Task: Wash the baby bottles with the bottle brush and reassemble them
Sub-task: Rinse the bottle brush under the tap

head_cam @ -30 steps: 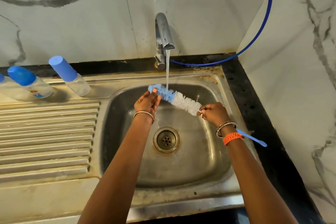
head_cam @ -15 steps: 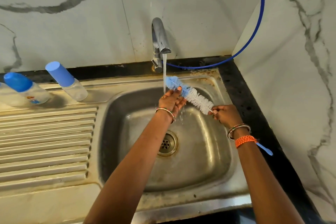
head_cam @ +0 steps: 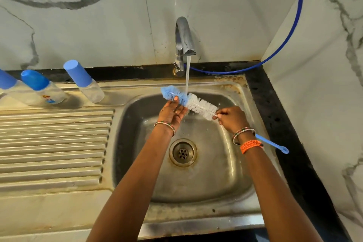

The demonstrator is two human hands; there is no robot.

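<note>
The long blue-and-white bristled bottle brush lies slantwise under the tap's stream, blue tip up-left, thin blue handle running down-right past the wrist; the right hand pinches the wire neck just below the bristles, the left hand cups the blue end with fingers fairly straight. Three clear, blue-capped baby bottles stand capped on the steel drainboard, well left and nearer the left hand; whether anything is in them I cannot tell; the steel sink basin holds only running water.

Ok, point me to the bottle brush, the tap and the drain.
bottle brush (head_cam: 198, 105), head view, white bristles.
tap (head_cam: 183, 33), head view, spout's curve.
drain (head_cam: 183, 152), head view, strainer centre.
</note>
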